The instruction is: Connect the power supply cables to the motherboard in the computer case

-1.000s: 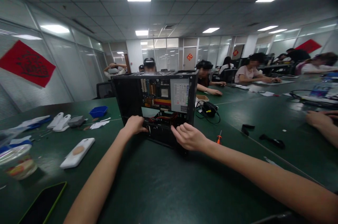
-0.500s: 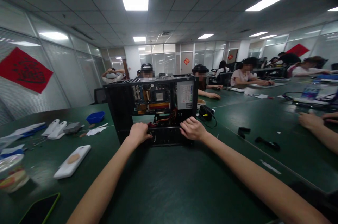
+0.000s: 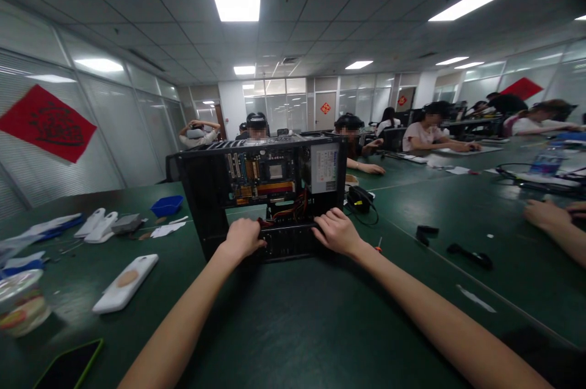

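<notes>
An open black computer case stands on the green table in front of me, its side panel off. Inside show the motherboard, a silver power supply with a label, and a bundle of coloured cables. My left hand is closed over the lower near rail of the case, left of its middle. Further right, my right hand grips the same rail near the corner, fingers curled over the edge. Both hands' thumbs lie on the near side.
Left lie a white phone, a green-edged phone, a plastic cup and a blue tray. To the right are a black adapter and black parts. A co-worker's hands rest at far right.
The case has come slightly nearer and lower in view, with both hands still on its rail. An orange-tipped tool now shows beside my right forearm.
</notes>
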Demonstrator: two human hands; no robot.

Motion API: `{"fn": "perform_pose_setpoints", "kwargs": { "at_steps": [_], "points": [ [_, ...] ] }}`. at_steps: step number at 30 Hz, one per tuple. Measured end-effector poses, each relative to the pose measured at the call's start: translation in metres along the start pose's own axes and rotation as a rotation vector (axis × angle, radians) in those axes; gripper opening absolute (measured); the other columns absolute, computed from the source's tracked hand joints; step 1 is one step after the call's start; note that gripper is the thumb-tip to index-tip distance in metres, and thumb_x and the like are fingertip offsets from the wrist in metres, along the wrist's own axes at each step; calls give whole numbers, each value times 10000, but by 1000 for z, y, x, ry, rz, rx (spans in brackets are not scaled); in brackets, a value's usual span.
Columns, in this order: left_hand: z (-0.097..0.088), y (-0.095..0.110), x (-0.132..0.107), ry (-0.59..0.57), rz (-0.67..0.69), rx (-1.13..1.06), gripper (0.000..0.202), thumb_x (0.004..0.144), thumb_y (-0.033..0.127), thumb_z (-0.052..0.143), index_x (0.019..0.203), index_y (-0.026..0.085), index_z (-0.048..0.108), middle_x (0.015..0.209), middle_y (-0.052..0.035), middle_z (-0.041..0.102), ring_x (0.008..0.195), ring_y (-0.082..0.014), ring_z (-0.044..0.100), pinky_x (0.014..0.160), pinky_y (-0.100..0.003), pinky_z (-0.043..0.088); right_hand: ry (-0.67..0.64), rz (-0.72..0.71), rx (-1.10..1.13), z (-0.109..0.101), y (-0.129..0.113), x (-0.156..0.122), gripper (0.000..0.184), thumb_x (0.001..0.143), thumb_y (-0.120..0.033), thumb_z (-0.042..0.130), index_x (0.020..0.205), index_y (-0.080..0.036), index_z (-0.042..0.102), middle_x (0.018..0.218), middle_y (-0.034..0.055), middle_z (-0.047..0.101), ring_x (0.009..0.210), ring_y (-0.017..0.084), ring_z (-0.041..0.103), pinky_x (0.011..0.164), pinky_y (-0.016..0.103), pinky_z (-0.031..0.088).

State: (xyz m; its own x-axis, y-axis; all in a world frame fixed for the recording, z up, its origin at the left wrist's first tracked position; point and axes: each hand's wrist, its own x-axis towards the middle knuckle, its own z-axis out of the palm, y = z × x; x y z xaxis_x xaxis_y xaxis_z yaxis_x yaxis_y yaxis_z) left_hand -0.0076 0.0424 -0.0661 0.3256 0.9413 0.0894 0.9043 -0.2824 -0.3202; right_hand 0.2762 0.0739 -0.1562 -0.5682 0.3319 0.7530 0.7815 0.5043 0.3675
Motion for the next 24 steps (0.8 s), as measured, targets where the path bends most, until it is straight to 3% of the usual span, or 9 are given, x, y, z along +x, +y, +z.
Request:
{"fn": "perform_pose_setpoints", "kwargs": {
  "at_steps": [5, 8, 12, 16, 20, 22, 24],
  "points": [
    [-12, 5, -9, -77, 30, -2, 413, 881, 431, 646, 1046, 70, 758, 1033, -237, 739, 982, -385, 707, 809, -435, 567, -1, 1, 20, -8, 3, -2, 226, 966, -263, 520, 964, -137, 708, 809, 82, 711, 780, 212, 599, 943, 376, 384],
    [-18, 4, -16, -135, 85, -27, 475, 894, 493, 596, 1045, 72, 756, 1017, -243, 738, 973, -396, 704, 793, -434, 553, -13, 0, 14, -14, 1, -2, 233, 969, -277, 521, 947, -139, 708, 802, 78, 711, 777, 212, 600, 944, 376, 387],
    [-21, -10, -18, -201, 171, -164, 606, 895, 638, 503, 1040, 104, 749, 994, -208, 741, 908, -354, 703, 749, -386, 526, -39, 17, 11, -18, -1, -2, 256, 982, -293, 509, 932, -137, 705, 797, 82, 708, 779, 213, 604, 963, 379, 383],
    [-18, -31, -10, -132, 209, -344, 585, 992, 549, 319, 1008, 147, 744, 996, -151, 744, 875, -259, 691, 766, -316, 503, -131, 61, 51, -26, -6, 4, 299, 999, -351, 494, 927, -149, 703, 833, 105, 715, 825, 233, 621, 991, 416, 375],
    [-16, -46, 9, -61, 124, -341, 372, 916, 352, 500, 1176, 171, 695, 1131, -123, 729, 990, -236, 675, 802, -274, 498, -252, 124, 305, -38, -20, 35, 295, 1008, -356, 483, 1079, -137, 667, 1032, 131, 714, 955, 238, 644, 912, 370, 441],
    [-14, -47, 22, -142, 130, -321, 425, 825, 313, 598, 1228, 204, 679, 1122, -96, 736, 977, -236, 678, 766, -264, 501, -293, 140, 442, -39, -27, 60, 333, 991, -347, 523, 1214, -118, 615, 1181, 154, 681, 1083, 244, 631, 915, 341, 456],
    [-10, -46, 35, -240, 156, -294, 418, 759, 322, 652, 1163, 236, 720, 1067, -70, 752, 941, -244, 686, 724, -266, 500, -358, 148, 543, -33, -35, 86, 376, 965, -364, 569, 1245, -114, 604, 1229, 166, 668, 1129, 262, 621, 920, 343, 458]
  ]
}}
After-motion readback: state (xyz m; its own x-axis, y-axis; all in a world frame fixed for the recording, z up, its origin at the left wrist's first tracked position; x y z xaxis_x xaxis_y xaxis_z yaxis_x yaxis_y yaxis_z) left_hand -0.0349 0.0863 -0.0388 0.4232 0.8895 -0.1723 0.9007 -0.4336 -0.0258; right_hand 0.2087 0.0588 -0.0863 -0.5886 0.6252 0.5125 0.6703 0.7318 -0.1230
